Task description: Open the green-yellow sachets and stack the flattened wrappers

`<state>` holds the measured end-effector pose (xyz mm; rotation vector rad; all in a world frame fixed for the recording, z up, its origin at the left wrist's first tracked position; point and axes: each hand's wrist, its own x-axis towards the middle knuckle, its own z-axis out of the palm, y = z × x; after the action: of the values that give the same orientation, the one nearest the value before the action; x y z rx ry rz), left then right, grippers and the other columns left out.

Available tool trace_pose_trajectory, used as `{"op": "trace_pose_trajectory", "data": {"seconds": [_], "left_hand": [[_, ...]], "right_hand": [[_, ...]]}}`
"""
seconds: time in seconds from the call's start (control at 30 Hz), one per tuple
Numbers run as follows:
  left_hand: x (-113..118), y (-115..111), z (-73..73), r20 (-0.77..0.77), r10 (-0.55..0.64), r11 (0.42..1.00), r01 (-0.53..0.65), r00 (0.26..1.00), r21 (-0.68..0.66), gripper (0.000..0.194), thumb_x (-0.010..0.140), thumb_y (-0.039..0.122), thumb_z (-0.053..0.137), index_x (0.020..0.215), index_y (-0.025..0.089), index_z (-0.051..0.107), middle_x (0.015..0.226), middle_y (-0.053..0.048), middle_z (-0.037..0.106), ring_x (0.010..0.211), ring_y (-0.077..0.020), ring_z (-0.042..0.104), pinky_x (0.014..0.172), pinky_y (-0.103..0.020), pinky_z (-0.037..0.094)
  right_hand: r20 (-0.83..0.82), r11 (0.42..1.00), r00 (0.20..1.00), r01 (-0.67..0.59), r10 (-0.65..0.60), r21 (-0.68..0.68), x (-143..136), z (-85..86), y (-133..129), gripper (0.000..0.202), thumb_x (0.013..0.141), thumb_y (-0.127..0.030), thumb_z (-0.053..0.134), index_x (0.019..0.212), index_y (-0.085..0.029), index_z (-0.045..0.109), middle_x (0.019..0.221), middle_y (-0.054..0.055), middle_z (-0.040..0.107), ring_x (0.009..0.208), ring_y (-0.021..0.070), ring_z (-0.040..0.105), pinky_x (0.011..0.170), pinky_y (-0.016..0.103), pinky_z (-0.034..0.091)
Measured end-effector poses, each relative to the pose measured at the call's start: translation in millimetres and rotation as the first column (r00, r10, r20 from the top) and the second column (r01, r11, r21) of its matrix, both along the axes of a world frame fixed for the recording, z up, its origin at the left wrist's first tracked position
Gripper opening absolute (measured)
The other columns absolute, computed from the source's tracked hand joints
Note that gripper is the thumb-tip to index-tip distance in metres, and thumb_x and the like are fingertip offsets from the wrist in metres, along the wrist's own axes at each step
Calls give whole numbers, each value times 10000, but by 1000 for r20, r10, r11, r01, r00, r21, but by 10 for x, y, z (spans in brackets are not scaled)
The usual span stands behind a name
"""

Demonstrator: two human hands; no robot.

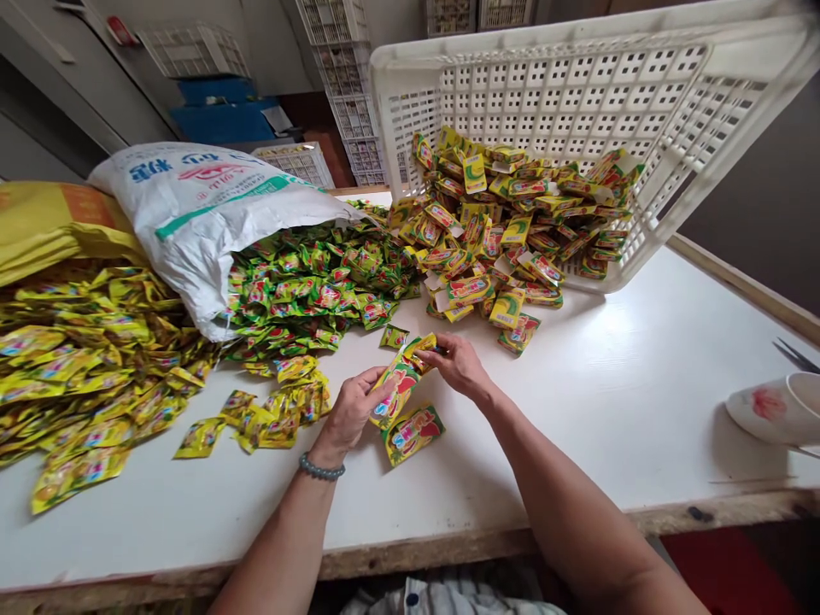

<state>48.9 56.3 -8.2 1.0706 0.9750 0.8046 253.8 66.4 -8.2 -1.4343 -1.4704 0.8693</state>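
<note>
My left hand [349, 410], with a beaded bracelet at the wrist, grips a yellow-and-green candy pack [392, 391] printed with fruit and tilted up to the right. At the pack's upper end, my right hand [459, 363] pinches a small yellow packet [423, 348]. Whether the packet is partly inside the pack I cannot tell. Just below both hands, another yellow-and-green pack [415, 434] lies flat on the white table [461, 504]. A small green packet [393, 336] lies just beyond them.
A white basket [576, 51] lies tipped on its side, with small candy boxes [471, 290] spilling out. Left stand a white sack [224, 192] with green packets [313, 286] and a pile of yellow packets [96, 367]. At right are a cup [772, 410] and scissors [794, 354].
</note>
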Motion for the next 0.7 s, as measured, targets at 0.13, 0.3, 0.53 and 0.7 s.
{"op": "trace_pose_trajectory", "data": {"seconds": [0.13,0.3,0.53,0.7], "left_hand": [[0,-5,-18,-26,-64,997,65,998,35,456,731,406,795,1083,136,687,931,-80,744,775,-177,672,705,-253,520],[46,-10,-8,-62,-55,997,57,997,42,489,662,334,852,1088,154,693,952,-56,746,785,-169,669,733,-249,515],[133,-21,76,49,78,996,-76,996,-47,537,563,299,899,1035,129,708,886,-47,749,697,-133,655,673,-224,505],[121,-27,92,48,113,991,-108,992,-84,540,532,283,911,1006,125,708,889,-65,758,702,-158,675,676,-252,527]], "right_hand": [[116,999,993,-1,-3,39,7,43,-13,465,818,-504,628,556,-173,434,712,7,464,654,125,420,611,254,309],[48,998,999,-24,21,53,-111,-19,-35,382,775,-492,684,622,-173,541,718,7,529,654,129,448,611,254,327],[45,987,992,115,-121,117,-218,5,-80,286,814,-452,695,726,-180,702,767,39,608,792,179,513,751,295,394],[7,995,995,103,-103,4,-152,73,-93,251,818,-430,707,713,-209,764,1107,90,592,1128,257,436,1006,375,339]]}}
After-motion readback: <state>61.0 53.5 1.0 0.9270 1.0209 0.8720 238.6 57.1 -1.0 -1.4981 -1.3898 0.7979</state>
